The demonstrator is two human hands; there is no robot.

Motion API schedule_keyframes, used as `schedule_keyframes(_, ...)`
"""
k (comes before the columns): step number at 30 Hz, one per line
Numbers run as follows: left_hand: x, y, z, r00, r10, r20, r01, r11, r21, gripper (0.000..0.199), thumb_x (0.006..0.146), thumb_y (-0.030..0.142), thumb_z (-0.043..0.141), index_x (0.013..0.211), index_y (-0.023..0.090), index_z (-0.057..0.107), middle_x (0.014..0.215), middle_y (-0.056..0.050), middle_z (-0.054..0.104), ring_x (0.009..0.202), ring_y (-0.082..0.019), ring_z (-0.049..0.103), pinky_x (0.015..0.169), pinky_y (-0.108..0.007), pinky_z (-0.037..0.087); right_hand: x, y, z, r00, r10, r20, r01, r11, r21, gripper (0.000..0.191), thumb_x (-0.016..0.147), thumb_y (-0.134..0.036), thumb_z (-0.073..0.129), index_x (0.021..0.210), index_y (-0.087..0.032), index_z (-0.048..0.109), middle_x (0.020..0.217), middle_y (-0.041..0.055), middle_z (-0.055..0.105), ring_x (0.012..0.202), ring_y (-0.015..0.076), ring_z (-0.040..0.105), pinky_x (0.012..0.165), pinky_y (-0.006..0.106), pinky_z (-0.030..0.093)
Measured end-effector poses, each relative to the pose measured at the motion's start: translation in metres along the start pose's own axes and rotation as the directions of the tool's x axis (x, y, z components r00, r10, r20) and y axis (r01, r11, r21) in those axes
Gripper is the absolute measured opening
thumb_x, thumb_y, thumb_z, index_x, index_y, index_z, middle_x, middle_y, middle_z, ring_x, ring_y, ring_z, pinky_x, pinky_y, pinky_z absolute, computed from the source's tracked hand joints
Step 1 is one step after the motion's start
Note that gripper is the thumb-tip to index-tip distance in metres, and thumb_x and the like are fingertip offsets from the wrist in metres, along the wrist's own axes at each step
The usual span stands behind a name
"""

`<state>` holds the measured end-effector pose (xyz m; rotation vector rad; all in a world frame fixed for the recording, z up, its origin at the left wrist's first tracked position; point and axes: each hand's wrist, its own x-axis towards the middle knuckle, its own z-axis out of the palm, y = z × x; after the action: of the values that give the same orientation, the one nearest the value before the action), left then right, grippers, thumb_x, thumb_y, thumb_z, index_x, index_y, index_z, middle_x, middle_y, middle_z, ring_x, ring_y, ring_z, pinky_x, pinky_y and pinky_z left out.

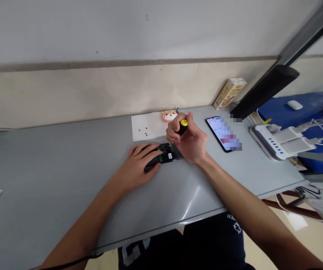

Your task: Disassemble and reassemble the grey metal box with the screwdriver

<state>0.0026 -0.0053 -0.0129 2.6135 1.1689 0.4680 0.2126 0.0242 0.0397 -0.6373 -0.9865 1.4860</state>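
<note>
The left hand (139, 165) lies flat on the grey table (51, 176), fingers together and pressed down over the near end of a small black device (161, 157) with a green circuit board showing on top; the device sits near the middle of the table, just in front of a white sheet of paper (147, 127); the right hand (188, 140) is curled around a screwdriver (182, 127) with a black handle and yellow cap, held upright, its tip down on the board; the thumb and first fingers pinch the handle near the top; a few small dark screws (144, 131) rest on the paper; an orange animal-face charm (169, 115) lies at the paper's far edge; to the right a phone (222, 133) lies face up, screen lit; a small carton (229, 93) stands against the wall; further right a white charging hub (276, 140) with cables sits at the table's edge.
</note>
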Motion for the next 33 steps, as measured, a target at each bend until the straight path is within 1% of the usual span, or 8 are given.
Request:
schedule_keyframes(5, 0.0002, 0.0007, 0.0002, 1.0, 0.0, -0.005, 0.0, 1.0, 0.0, 0.035, 0.103, 0.034, 0.053, 0.136, 0.027, 0.062, 0.151, -0.005, 0.059, 0.141, -0.029, 0.047, 0.116, -0.051, 0.039, -0.0003, -0.0013, -0.0012, 0.999, -0.017, 0.029, 0.016, 1.0, 0.018, 0.051, 0.098, -0.071, 0.044, 0.074, -0.026, 0.044, 0.063, -0.0031, 0.03, 0.053, 0.0136, 0.03, 0.051, 0.03, 0.035)
schedule_keyframes(10, -0.0008, 0.0004, -0.0004, 1.0, 0.0, 0.004, 0.0, 1.0, 0.003, 0.036, 0.103, 0.035, 0.052, 0.137, 0.027, 0.061, 0.153, -0.005, 0.056, 0.142, -0.029, 0.046, 0.117, -0.051, 0.038, 0.0003, 0.0004, -0.0009, 1.0, -0.013, 0.019, 0.013, 1.0, 0.022, 0.052, 0.098, -0.072, 0.044, 0.074, -0.025, 0.045, 0.064, -0.0033, 0.03, 0.054, 0.0134, 0.029, 0.052, 0.029, 0.034)
schedule_keyframes(14, -0.0013, -0.0003, -0.0001, 1.0, -0.005, -0.003, 0.005, 1.0, 0.0, 0.036, 0.103, 0.035, 0.053, 0.138, 0.028, 0.061, 0.153, -0.004, 0.056, 0.143, -0.029, 0.046, 0.117, -0.052, 0.037, 0.0001, 0.0027, 0.001, 0.997, -0.03, 0.067, 0.026, 0.998, 0.05, 0.052, 0.098, -0.071, 0.043, 0.074, -0.025, 0.047, 0.063, -0.0031, 0.032, 0.054, 0.0133, 0.029, 0.053, 0.029, 0.033)
schedule_keyframes(19, -0.0011, -0.0008, -0.0002, 1.0, -0.001, 0.0, 0.001, 1.0, -0.004, 0.037, 0.103, 0.035, 0.054, 0.139, 0.028, 0.061, 0.153, -0.004, 0.056, 0.141, -0.029, 0.047, 0.117, -0.052, 0.038, 0.0001, 0.0031, 0.0005, 0.999, -0.024, 0.042, 0.022, 0.998, 0.052, 0.052, 0.098, -0.07, 0.044, 0.074, -0.024, 0.047, 0.064, -0.0032, 0.031, 0.054, 0.0132, 0.028, 0.052, 0.029, 0.031)
schedule_keyframes(26, -0.0011, -0.0009, 0.0011, 1.0, -0.004, -0.002, 0.004, 1.0, -0.003, 0.037, 0.103, 0.036, 0.053, 0.138, 0.029, 0.06, 0.154, -0.003, 0.056, 0.142, -0.029, 0.046, 0.117, -0.051, 0.038, -0.0005, 0.0037, -0.0014, 0.998, -0.02, 0.063, 0.015, 0.997, 0.077, 0.049, 0.101, -0.065, 0.045, 0.074, -0.024, 0.049, 0.062, -0.003, 0.033, 0.055, 0.013, 0.03, 0.055, 0.029, 0.034)
schedule_keyframes(30, -0.0008, -0.0002, 0.0012, 1.0, -0.009, -0.004, 0.009, 1.0, 0.002, 0.036, 0.102, 0.035, 0.054, 0.136, 0.028, 0.062, 0.153, -0.004, 0.057, 0.142, -0.03, 0.046, 0.117, -0.051, 0.039, 0.0001, 0.0032, -0.0019, 0.996, -0.05, 0.074, 0.041, 0.992, 0.121, 0.048, 0.102, -0.061, 0.046, 0.074, -0.023, 0.05, 0.063, -0.0032, 0.033, 0.054, 0.0121, 0.03, 0.055, 0.028, 0.033)
schedule_keyframes(33, -0.0005, 0.0002, 0.0012, 1.0, -0.005, -0.009, 0.005, 1.0, -0.001, 0.036, 0.102, 0.034, 0.054, 0.136, 0.028, 0.062, 0.152, -0.005, 0.058, 0.141, -0.029, 0.047, 0.117, -0.051, 0.039, 0.0003, 0.0041, -0.0018, 0.996, -0.031, 0.08, 0.021, 0.992, 0.128, 0.05, 0.103, -0.063, 0.042, 0.074, -0.023, 0.049, 0.061, -0.0032, 0.033, 0.054, 0.0122, 0.03, 0.055, 0.028, 0.034)
